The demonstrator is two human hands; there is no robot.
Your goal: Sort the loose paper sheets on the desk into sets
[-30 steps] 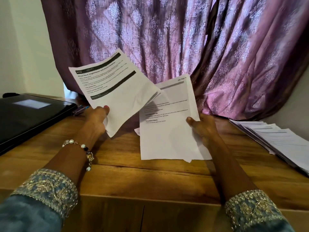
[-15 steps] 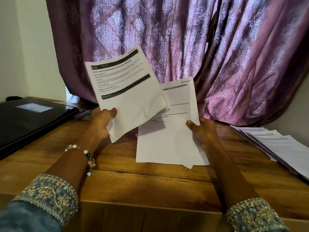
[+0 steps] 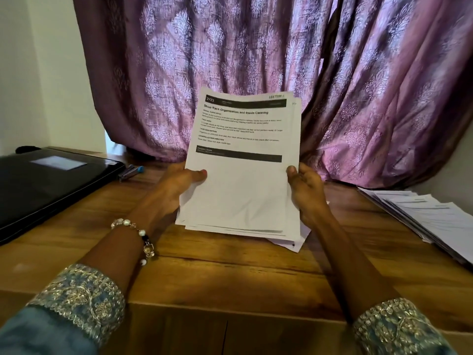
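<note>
I hold a stack of white printed sheets (image 3: 240, 190) upright in front of me, just above the wooden desk (image 3: 230, 272). The top sheet has two black bars and the heading "Shoe Rack Organization and Insole Cleaning". My left hand (image 3: 176, 185) grips the stack's left edge, thumb on the front. My right hand (image 3: 304, 190) holds the right edge, thumb on the front and fingers behind. The lower edges of the sheets are uneven, with a corner poking out at the bottom right.
A second pile of fanned-out printed sheets (image 3: 430, 216) lies on the desk at the right. A shut black laptop (image 3: 48, 185) sits at the left, with a blue-tipped pen (image 3: 131, 171) beside it. A purple curtain (image 3: 256, 60) hangs behind the desk.
The sheet that my left hand held apart at the upper left has come onto the front of the sheets in my right hand. Both hands now hold one stack.
</note>
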